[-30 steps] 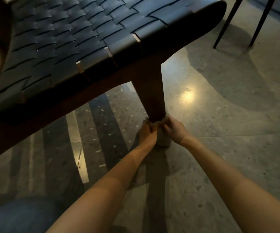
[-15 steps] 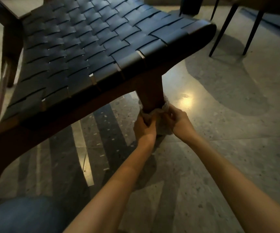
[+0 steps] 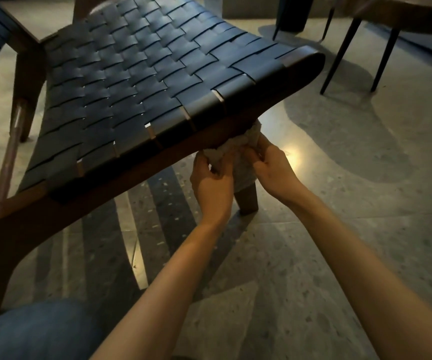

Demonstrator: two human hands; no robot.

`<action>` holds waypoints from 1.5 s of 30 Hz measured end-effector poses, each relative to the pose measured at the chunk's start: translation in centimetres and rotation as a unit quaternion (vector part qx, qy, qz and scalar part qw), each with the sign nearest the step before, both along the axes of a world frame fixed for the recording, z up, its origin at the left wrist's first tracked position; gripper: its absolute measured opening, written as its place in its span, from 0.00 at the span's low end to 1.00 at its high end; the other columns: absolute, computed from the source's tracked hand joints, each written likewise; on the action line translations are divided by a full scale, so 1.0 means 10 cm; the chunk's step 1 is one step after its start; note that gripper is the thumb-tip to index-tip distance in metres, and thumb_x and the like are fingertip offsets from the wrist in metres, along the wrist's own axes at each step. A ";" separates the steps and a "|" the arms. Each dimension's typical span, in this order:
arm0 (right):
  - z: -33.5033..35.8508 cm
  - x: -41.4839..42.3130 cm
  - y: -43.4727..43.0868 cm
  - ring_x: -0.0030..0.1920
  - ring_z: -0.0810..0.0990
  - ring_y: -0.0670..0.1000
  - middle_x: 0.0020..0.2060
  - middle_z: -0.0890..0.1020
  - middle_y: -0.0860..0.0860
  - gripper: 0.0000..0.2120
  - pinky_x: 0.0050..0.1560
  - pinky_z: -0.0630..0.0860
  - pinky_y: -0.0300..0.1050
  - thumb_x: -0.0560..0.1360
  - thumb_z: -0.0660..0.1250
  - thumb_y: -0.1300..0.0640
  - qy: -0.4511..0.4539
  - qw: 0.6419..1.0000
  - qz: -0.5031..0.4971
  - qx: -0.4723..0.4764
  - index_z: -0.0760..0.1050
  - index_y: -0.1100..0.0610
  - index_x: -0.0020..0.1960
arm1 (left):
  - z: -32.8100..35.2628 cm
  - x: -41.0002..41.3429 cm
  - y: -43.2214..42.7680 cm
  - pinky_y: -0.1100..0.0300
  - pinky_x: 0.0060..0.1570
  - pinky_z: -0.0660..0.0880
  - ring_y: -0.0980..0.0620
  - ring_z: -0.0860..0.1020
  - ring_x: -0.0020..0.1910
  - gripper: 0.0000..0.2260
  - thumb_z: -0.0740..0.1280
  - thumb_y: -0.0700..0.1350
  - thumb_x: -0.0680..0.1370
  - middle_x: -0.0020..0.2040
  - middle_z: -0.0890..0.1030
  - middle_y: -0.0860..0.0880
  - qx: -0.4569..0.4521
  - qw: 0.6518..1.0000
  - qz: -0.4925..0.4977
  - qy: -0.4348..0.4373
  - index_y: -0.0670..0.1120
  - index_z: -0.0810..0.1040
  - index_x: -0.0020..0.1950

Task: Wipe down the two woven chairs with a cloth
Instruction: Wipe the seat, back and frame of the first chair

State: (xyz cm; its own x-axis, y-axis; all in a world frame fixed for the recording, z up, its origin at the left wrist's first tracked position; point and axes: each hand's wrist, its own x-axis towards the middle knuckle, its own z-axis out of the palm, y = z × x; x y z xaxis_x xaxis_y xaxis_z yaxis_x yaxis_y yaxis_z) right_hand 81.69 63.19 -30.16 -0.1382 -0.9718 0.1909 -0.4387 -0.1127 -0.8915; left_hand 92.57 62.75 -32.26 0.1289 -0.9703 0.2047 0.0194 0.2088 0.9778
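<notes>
Terrazzo floor [image 3: 339, 229], dim. Chair [image 3: 144, 81] fills 11 o'clock, back cut off; its front edge runs 8 to 2 o'clock. Leg [image 3: 248, 201] upright at centre, top hidden by cloth [image 3: 238, 152] wrapped round it. Left hand [image 3: 211, 188] and right hand [image 3: 272, 167] each pinch the cloth, fingertips partly buried.

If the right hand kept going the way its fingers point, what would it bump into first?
The cloth. The right hand pinches it where it wraps round the chair leg, with the fingers pointing up and left. Pushing on would probably just press the cloth against that leg.
</notes>
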 end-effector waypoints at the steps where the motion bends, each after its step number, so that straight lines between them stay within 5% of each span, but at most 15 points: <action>1: -0.08 -0.03 0.00 0.59 0.72 0.44 0.62 0.74 0.48 0.20 0.48 0.68 0.19 0.81 0.57 0.62 -0.025 1.000 0.007 0.006 0.63 0.57 0.73 | -0.07 -0.01 -0.02 0.62 0.59 0.72 0.57 0.75 0.58 0.16 0.66 0.46 0.78 0.58 0.76 0.53 0.012 1.000 -0.005 -0.019 0.47 0.72 0.65; 6: -0.60 -0.21 0.06 0.58 0.74 0.40 0.57 0.75 0.44 0.20 0.52 0.73 0.27 0.81 0.54 0.68 -0.096 0.993 0.036 0.060 0.65 0.50 0.67 | -0.49 -0.08 -0.05 0.60 0.57 0.70 0.49 0.76 0.60 0.17 0.67 0.45 0.77 0.62 0.78 0.45 0.115 0.986 -0.031 -0.120 0.45 0.73 0.65; 10: -0.89 -0.28 0.02 0.46 0.75 0.32 0.48 0.73 0.40 0.20 0.43 0.69 0.20 0.78 0.56 0.72 -0.056 0.992 0.021 0.107 0.66 0.54 0.63 | -0.73 -0.10 -0.05 0.50 0.61 0.72 0.46 0.75 0.60 0.16 0.66 0.44 0.78 0.61 0.77 0.43 0.110 0.974 -0.063 -0.185 0.43 0.73 0.64; 14: -1.10 -0.36 0.03 0.46 0.72 0.36 0.48 0.73 0.41 0.19 0.42 0.67 0.18 0.79 0.58 0.68 -0.018 0.987 0.021 0.156 0.67 0.55 0.68 | -0.93 -0.10 -0.08 0.58 0.57 0.70 0.44 0.75 0.60 0.15 0.63 0.43 0.80 0.62 0.76 0.41 0.164 0.941 -0.132 -0.264 0.42 0.71 0.66; 17: -1.21 -0.40 0.00 0.50 0.71 0.40 0.52 0.72 0.45 0.19 0.50 0.68 0.29 0.80 0.59 0.63 0.033 0.975 0.022 0.217 0.66 0.53 0.70 | -0.99 -0.15 -0.11 0.62 0.50 0.66 0.45 0.74 0.60 0.15 0.60 0.44 0.81 0.63 0.75 0.41 0.199 0.916 -0.173 -0.302 0.44 0.70 0.67; 20: -1.29 -0.40 -0.02 0.53 0.71 0.45 0.52 0.73 0.48 0.15 0.52 0.67 0.40 0.80 0.59 0.61 0.051 0.966 0.013 0.252 0.68 0.54 0.66 | -0.99 -0.19 -0.14 0.58 0.53 0.68 0.43 0.73 0.62 0.16 0.59 0.46 0.81 0.64 0.75 0.42 0.234 0.893 -0.177 -0.342 0.45 0.69 0.69; 26: -1.19 -0.28 0.16 0.48 0.76 0.45 0.49 0.81 0.50 0.07 0.48 0.71 0.38 0.76 0.67 0.62 0.077 0.972 -0.145 0.170 0.79 0.57 0.53 | -0.83 -0.07 -0.03 0.63 0.50 0.63 0.45 0.76 0.58 0.12 0.61 0.48 0.81 0.57 0.78 0.43 0.251 0.896 -0.138 -0.339 0.43 0.76 0.58; 29: -0.94 -0.26 0.33 0.42 0.78 0.43 0.41 0.79 0.43 0.06 0.40 0.73 0.32 0.75 0.69 0.60 0.074 0.981 -0.135 0.115 0.76 0.50 0.48 | -0.61 -0.03 0.10 0.62 0.49 0.66 0.52 0.75 0.47 0.09 0.63 0.51 0.80 0.51 0.78 0.47 0.276 0.893 -0.128 -0.331 0.48 0.76 0.54; 33: -0.57 -0.20 0.59 0.37 0.78 0.41 0.40 0.75 0.41 0.08 0.33 0.75 0.34 0.74 0.69 0.58 0.085 0.984 -0.145 0.053 0.71 0.50 0.49 | -0.22 0.04 0.25 0.68 0.41 0.68 0.57 0.74 0.41 0.05 0.64 0.50 0.79 0.42 0.76 0.54 0.176 0.927 -0.176 -0.282 0.50 0.75 0.48; 39: -0.13 -0.21 0.74 0.38 0.77 0.43 0.39 0.75 0.45 0.12 0.34 0.76 0.41 0.73 0.67 0.58 0.033 0.979 -0.202 0.003 0.66 0.53 0.51 | 0.22 -0.14 0.16 0.59 0.49 0.70 0.53 0.74 0.51 0.13 0.60 0.49 0.81 0.52 0.76 0.50 0.169 0.904 -0.259 -0.295 0.47 0.75 0.62; 45: 0.74 -0.27 0.74 0.45 0.81 0.53 0.47 0.78 0.50 0.22 0.49 0.78 0.60 0.73 0.69 0.53 0.035 0.965 -0.234 0.113 0.55 0.47 0.54 | 0.92 -0.25 0.12 0.54 0.57 0.74 0.49 0.76 0.57 0.12 0.61 0.48 0.81 0.59 0.78 0.45 0.242 0.880 -0.334 -0.236 0.45 0.75 0.61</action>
State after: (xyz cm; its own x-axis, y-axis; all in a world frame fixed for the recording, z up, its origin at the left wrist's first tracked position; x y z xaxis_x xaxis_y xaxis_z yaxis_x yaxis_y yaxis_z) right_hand 79.02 70.61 -22.73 -0.5669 -0.8238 0.0073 -0.4552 0.3058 -0.8363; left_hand 90.10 63.91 -23.02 -0.4913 -0.7854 -0.3765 -0.4527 -0.1390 0.8808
